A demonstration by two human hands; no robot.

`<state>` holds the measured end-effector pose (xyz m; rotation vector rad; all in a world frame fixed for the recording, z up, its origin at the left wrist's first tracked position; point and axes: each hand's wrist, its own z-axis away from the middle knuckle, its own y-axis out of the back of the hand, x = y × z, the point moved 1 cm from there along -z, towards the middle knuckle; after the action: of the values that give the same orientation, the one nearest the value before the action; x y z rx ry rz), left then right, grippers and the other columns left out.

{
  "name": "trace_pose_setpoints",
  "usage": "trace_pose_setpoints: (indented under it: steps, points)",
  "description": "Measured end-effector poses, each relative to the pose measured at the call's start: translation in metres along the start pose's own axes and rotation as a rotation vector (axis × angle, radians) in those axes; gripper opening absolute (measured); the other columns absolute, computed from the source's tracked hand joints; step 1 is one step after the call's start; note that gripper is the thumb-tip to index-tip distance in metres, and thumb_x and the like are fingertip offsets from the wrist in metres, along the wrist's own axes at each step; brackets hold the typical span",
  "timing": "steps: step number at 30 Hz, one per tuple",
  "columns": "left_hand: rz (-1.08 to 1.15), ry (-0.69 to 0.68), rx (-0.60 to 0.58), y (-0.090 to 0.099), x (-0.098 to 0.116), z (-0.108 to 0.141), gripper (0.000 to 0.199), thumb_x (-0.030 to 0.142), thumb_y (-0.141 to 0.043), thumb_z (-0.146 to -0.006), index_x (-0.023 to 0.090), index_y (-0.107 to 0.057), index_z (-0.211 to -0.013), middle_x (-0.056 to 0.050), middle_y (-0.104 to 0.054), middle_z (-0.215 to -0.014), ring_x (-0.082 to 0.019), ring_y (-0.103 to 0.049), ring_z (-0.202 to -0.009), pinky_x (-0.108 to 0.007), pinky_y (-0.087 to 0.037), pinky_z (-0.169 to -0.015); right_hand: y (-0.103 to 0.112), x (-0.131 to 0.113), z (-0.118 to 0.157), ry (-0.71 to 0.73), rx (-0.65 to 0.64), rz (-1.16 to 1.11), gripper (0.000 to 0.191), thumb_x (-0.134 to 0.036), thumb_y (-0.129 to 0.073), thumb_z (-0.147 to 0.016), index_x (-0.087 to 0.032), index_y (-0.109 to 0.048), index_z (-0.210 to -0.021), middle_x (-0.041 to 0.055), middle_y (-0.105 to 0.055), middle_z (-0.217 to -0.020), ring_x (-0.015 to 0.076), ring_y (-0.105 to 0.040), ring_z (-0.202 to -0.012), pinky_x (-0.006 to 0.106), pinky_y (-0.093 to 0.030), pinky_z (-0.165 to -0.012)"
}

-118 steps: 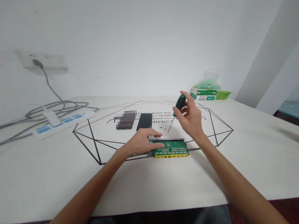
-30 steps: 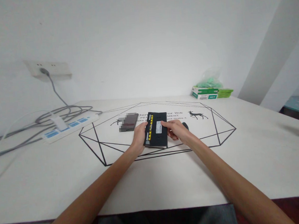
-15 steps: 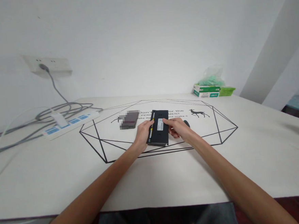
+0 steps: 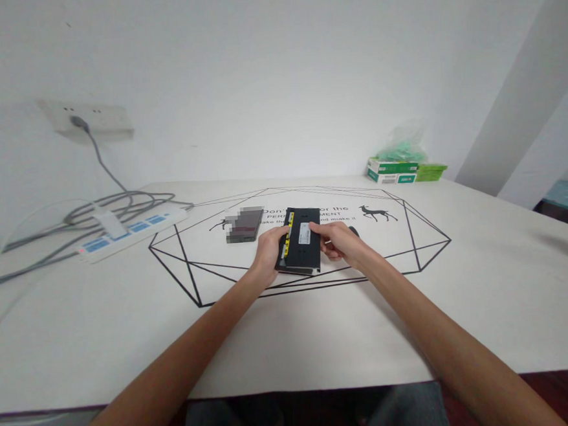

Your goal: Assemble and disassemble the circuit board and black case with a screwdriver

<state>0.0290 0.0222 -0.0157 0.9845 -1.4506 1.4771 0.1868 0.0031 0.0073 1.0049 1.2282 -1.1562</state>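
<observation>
A flat black rectangular device (image 4: 307,253) with a white sticker lies between my hands above the tabletop. A strip with yellow marks runs along its left side, beside a raised upper panel, and a lower layer shows at the near left corner. My left hand (image 4: 268,250) grips the left edge, thumb on top. On the right edge my right hand (image 4: 338,240) is closed, its thumb pressing near the sticker and fingers curled beneath. A dark phone-like slab (image 4: 248,225), partly blurred out, lies left of the device. Behind my right hand a small black object (image 4: 354,231) is mostly hidden.
A white power strip (image 4: 134,234) with a plugged-in adapter and coiled grey cables (image 4: 118,208) lies on the left. Green and white boxes (image 4: 392,170) with a plastic bag (image 4: 402,146) on top stand at the back right. The white table (image 4: 303,341) ends near my lap.
The upper panel of the device has shifted to the right and lifted at the left, baring more of the yellow-marked strip. Both hands keep their hold.
</observation>
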Motion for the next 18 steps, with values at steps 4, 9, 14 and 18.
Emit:
trace_pose_setpoints:
  steps: [4,9,14,18]
  points:
    - [0.016,0.011,-0.008,0.0000,0.0004,0.0005,0.029,0.033,-0.070,-0.057,0.011,-0.066,-0.074,-0.005,-0.068,-0.066,-0.017,-0.062,-0.053,-0.026,-0.047,-0.051,-0.0003,-0.0009,0.0011,-0.007,-0.006,-0.016,0.046,-0.043,-0.064,-0.080,-0.017,-0.044,-0.047,-0.0019,-0.044,-0.036,0.0040,-0.026,-0.027,0.018,-0.015,-0.028]
    - [0.037,0.025,0.001,-0.0003,0.0016,0.0011,0.027,0.031,-0.069,-0.059,0.011,-0.067,-0.077,-0.005,-0.069,-0.067,-0.018,-0.064,-0.055,-0.026,-0.048,-0.051,0.0011,-0.0025,0.0024,-0.010,-0.003,-0.027,0.047,-0.042,-0.064,-0.080,-0.016,-0.045,-0.046,-0.0019,-0.043,-0.036,0.0036,-0.025,-0.028,0.018,-0.014,-0.029]
    - [0.055,0.084,-0.009,-0.0016,0.0027,0.0025,0.020,0.027,-0.065,-0.064,0.010,-0.067,-0.075,-0.007,-0.069,-0.064,-0.019,-0.063,-0.053,-0.028,-0.050,-0.049,0.0037,-0.0013,0.0008,-0.040,-0.017,-0.044,0.046,-0.042,-0.063,-0.081,-0.016,-0.046,-0.047,-0.0011,-0.045,-0.038,0.0036,-0.025,-0.029,0.018,-0.014,-0.029]
    - [0.048,0.075,0.002,-0.0021,0.0032,0.0030,0.018,0.026,-0.065,-0.065,0.010,-0.066,-0.072,-0.007,-0.069,-0.063,-0.019,-0.062,-0.052,-0.028,-0.050,-0.049,0.0039,-0.0010,0.0002,-0.059,-0.025,-0.049,0.046,-0.043,-0.065,-0.079,-0.016,-0.046,-0.048,-0.0018,-0.045,-0.037,0.0030,-0.024,-0.029,0.017,-0.015,-0.029]
